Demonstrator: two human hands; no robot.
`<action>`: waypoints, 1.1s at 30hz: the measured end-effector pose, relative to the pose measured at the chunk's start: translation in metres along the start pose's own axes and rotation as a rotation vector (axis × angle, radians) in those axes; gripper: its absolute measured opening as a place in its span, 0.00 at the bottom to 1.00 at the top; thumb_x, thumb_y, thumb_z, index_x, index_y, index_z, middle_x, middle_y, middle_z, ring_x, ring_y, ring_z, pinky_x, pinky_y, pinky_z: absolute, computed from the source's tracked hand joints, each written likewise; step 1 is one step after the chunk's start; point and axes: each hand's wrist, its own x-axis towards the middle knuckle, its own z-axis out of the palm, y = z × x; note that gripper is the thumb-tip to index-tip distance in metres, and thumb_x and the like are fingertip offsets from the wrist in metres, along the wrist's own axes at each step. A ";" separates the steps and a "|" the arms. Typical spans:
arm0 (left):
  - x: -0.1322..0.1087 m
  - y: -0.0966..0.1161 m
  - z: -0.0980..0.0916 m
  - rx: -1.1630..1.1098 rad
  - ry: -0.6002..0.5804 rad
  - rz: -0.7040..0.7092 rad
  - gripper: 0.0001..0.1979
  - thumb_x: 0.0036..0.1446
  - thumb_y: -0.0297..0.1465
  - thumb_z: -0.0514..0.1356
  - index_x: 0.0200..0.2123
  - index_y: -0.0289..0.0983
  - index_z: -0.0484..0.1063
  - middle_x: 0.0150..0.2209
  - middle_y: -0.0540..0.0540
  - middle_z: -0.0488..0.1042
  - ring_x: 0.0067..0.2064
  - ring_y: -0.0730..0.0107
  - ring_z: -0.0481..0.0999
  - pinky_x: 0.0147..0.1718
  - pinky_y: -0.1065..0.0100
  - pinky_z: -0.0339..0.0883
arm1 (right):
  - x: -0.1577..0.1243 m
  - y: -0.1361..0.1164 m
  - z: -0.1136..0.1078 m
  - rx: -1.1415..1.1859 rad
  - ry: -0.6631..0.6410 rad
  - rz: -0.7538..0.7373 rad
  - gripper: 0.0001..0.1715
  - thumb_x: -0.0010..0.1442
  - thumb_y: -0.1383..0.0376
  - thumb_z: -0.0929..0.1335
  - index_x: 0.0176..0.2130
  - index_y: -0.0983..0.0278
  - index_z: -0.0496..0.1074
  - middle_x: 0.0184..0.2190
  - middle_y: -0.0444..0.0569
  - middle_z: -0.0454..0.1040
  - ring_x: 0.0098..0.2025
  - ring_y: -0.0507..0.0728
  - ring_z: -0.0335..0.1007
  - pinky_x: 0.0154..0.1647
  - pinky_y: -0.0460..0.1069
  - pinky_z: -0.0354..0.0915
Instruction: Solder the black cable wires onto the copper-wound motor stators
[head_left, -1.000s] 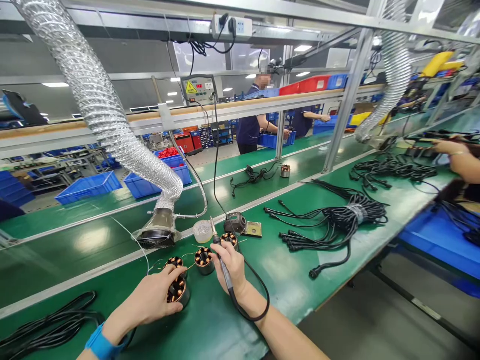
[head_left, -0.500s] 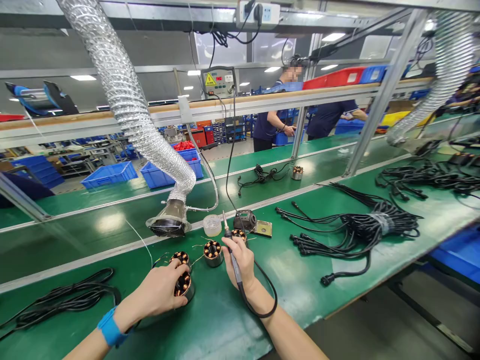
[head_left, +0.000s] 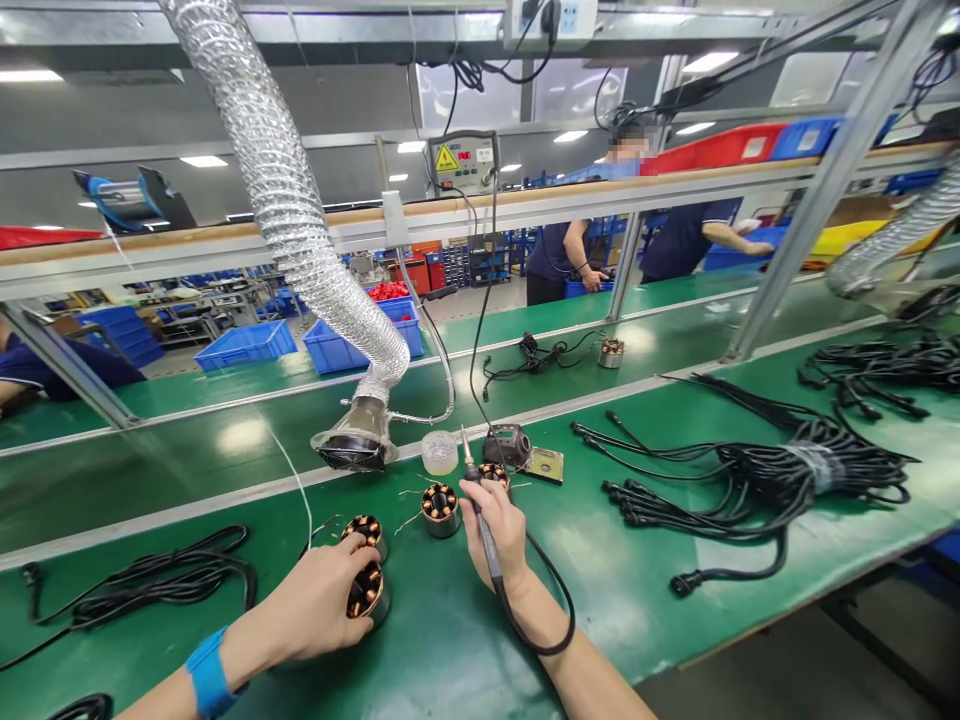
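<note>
My left hand [head_left: 319, 600], with a blue band at the wrist, curls its fingers around the nearest copper-wound motor stator [head_left: 367, 592]. A second stator [head_left: 367, 530] stands just behind it, by my fingertips. In my right hand [head_left: 504, 535] is a soldering iron [head_left: 484, 530], gripped like a pen with its tip pointing up and away. Two more stators, one with loose wire ends [head_left: 440, 512] and one partly hidden behind my right fingers [head_left: 495, 474], stand nearby. Beyond the iron are a dark iron holder [head_left: 508, 447], a small yellowish sponge tray [head_left: 546, 465] and a clear round tub [head_left: 439, 454].
A fume hood [head_left: 352, 440] on a foil duct hangs at the back left. Black cable coils [head_left: 165, 580] lie left; a large cable bundle [head_left: 810, 465] lies right. The soldering station [head_left: 463, 165] sits on the shelf. Co-workers [head_left: 686, 240] stand across the line.
My view has turned slightly left, so the bench things appear farther right. Both hands keep their grips. A co-worker's arm across the line now stretches farther over a blue bin.
</note>
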 end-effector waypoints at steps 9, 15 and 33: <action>-0.005 -0.036 0.008 -0.042 0.079 -0.186 0.25 0.47 0.37 0.60 0.51 0.40 0.71 0.56 0.40 0.69 0.50 0.50 0.76 0.49 0.58 0.69 | -0.002 0.000 -0.002 0.068 -0.062 -0.007 0.15 0.64 0.72 0.65 0.50 0.64 0.70 0.40 0.54 0.74 0.38 0.53 0.76 0.37 0.46 0.73; -0.005 -0.052 -0.008 -0.012 -0.023 -0.194 0.25 0.45 0.41 0.62 0.48 0.40 0.71 0.47 0.40 0.72 0.43 0.51 0.77 0.42 0.57 0.70 | -0.002 0.000 -0.001 0.063 -0.070 -0.029 0.16 0.63 0.73 0.66 0.51 0.64 0.69 0.39 0.54 0.75 0.38 0.54 0.76 0.37 0.47 0.74; 0.017 -0.136 -0.025 -0.010 0.109 -0.395 0.28 0.46 0.47 0.60 0.48 0.40 0.73 0.49 0.39 0.75 0.44 0.51 0.77 0.42 0.60 0.70 | 0.003 -0.012 -0.009 0.115 -0.119 -0.024 0.16 0.63 0.74 0.64 0.50 0.64 0.68 0.37 0.52 0.72 0.33 0.53 0.73 0.31 0.46 0.72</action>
